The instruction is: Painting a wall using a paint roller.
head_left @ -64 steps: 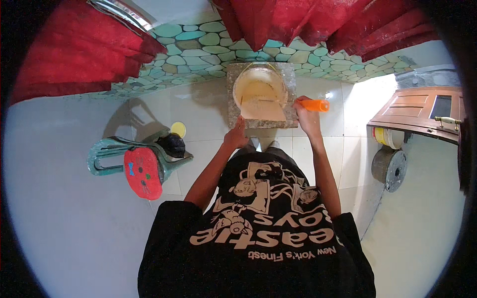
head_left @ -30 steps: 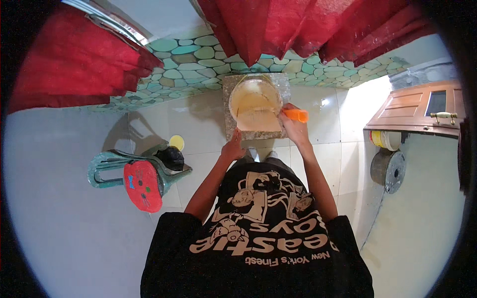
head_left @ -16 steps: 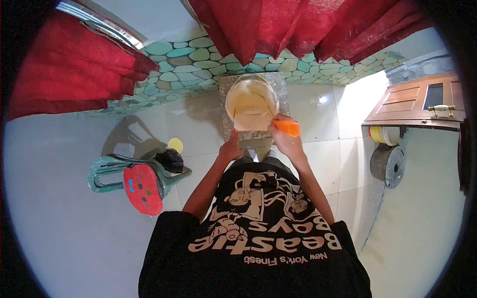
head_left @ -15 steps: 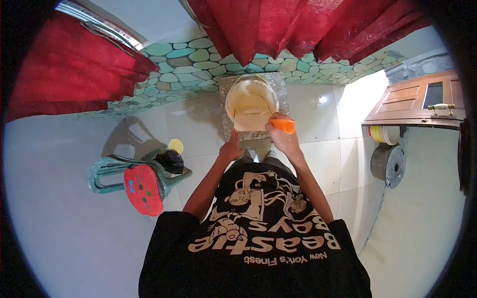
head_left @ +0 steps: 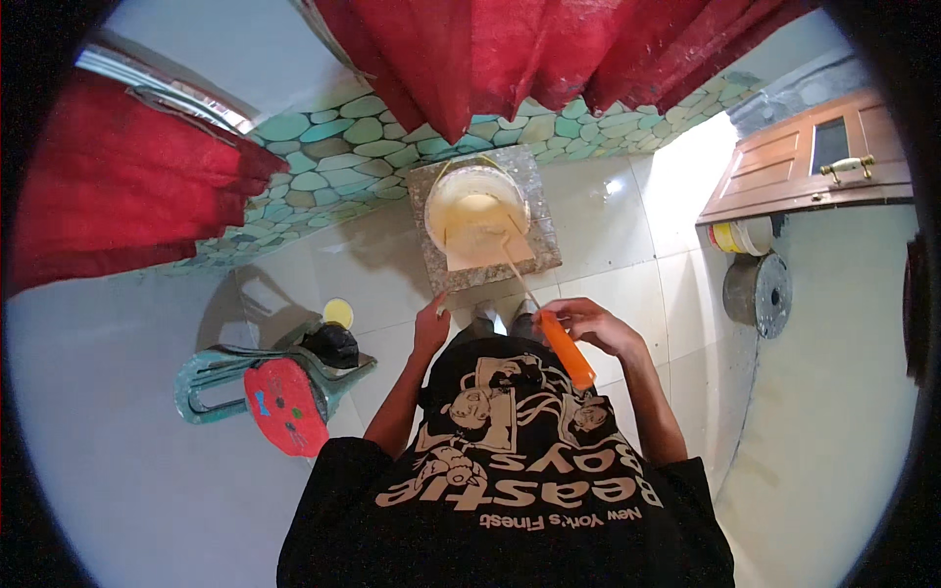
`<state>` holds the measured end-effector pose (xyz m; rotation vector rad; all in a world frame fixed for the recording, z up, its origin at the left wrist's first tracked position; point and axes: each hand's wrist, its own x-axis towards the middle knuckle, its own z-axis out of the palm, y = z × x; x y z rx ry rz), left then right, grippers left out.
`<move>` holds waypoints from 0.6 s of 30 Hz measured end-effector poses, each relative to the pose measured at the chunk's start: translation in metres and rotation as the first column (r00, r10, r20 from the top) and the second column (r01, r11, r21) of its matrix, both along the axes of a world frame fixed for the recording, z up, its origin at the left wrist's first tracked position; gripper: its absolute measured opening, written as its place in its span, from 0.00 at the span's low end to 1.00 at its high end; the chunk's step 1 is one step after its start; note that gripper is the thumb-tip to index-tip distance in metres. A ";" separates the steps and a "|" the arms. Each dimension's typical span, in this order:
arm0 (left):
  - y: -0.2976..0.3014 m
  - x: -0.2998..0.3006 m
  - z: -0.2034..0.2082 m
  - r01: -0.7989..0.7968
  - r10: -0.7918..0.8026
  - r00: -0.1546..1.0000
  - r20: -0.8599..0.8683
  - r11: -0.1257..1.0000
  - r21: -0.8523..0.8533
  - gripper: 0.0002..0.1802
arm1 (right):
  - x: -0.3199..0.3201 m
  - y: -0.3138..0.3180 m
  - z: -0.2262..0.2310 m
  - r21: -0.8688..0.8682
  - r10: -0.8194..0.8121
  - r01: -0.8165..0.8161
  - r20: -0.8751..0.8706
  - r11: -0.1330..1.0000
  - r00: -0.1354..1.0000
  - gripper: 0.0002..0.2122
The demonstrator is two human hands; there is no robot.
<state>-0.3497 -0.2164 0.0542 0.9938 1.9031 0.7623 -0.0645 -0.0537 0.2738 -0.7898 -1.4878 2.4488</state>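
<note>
My right hand (head_left: pixel 593 323) is closed round the orange handle of a paint roller (head_left: pixel 566 351), whose thin rod slants up to the bucket. The roller head is hard to make out against the pale paint. Ahead of me stands a round white bucket (head_left: pixel 437 208) with cream-coloured paint inside. A flat pale board (head_left: pixel 474 257) leans out over the bucket's near rim, by the rod's end. Below and left of that board is my left hand (head_left: pixel 431 325), holding nothing, one finger stretched out and the others loosely bent.
The bucket rests on a speckled square slab (head_left: pixel 534 196) on the tiled floor. A green plastic chair (head_left: pixel 211 387) with a red cushion (head_left: pixel 284 407) stands left, near a yellow disc (head_left: pixel 338 314). Right are a grey cylinder (head_left: pixel 757 296), a tub (head_left: pixel 742 238) and a wooden door (head_left: pixel 784 176). Red curtains (head_left: pixel 510 59) hang ahead.
My right hand has drawn back towards my body and right with the roller, its handle now pointing at me. My left hand has come away from the board, down and left.
</note>
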 end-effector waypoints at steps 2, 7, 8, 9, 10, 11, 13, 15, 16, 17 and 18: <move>-0.033 -0.002 -0.040 -0.034 0.040 0.996 0.081 0.997 -0.071 0.24 | 0.009 -0.012 0.022 -0.346 -0.090 0.165 0.223 0.923 0.971 0.15; -0.126 -0.048 -0.145 0.660 -0.825 0.557 -0.099 0.512 -0.550 0.15 | 0.016 -0.043 0.014 0.110 0.040 -0.100 0.453 0.989 0.891 0.12; -0.112 -0.034 -0.129 0.700 -0.779 0.621 0.084 0.503 -0.506 0.16 | 0.023 -0.053 0.016 0.150 0.035 -0.161 0.619 0.975 0.785 0.15; -0.083 -0.010 -0.119 0.482 -0.401 0.868 0.293 0.539 -0.691 0.13 | 0.035 -0.065 0.004 0.155 -0.012 -0.115 0.642 0.981 0.766 0.15; -0.103 -0.030 -0.135 0.627 -0.704 0.702 0.108 0.540 -0.562 0.13 | 0.033 -0.076 -0.008 0.305 -0.103 -0.117 0.619 0.945 0.779 0.17; -0.128 -0.050 -0.159 0.765 -0.887 0.446 -0.125 0.449 -0.461 0.12 | 0.030 -0.085 -0.025 0.442 -0.190 -0.110 0.581 0.890 0.792 0.18; -0.079 -0.021 -0.133 0.787 -0.924 0.380 -0.044 0.348 -0.508 0.13 | 0.049 -0.108 -0.073 0.478 -0.296 -0.077 0.654 0.875 0.696 0.16; -0.056 -0.015 -0.118 0.775 -0.946 0.325 0.020 0.254 -0.579 0.16 | 0.065 -0.129 -0.114 0.528 -0.404 -0.114 0.757 0.842 0.514 0.10; -0.073 -0.038 -0.134 0.805 -0.940 0.334 -0.072 0.325 -0.496 0.12 | 0.053 -0.130 -0.114 0.531 -0.396 -0.110 0.740 0.840 0.544 0.10; -0.079 -0.053 -0.144 0.839 -0.927 0.337 -0.166 0.376 -0.393 0.12 | 0.042 -0.129 -0.115 0.508 -0.397 -0.081 0.752 0.857 0.526 0.09; -0.065 -0.052 -0.143 0.854 -0.930 0.333 -0.155 0.367 -0.369 0.13 | 0.044 -0.131 -0.115 0.488 -0.417 -0.029 0.775 0.873 0.475 0.08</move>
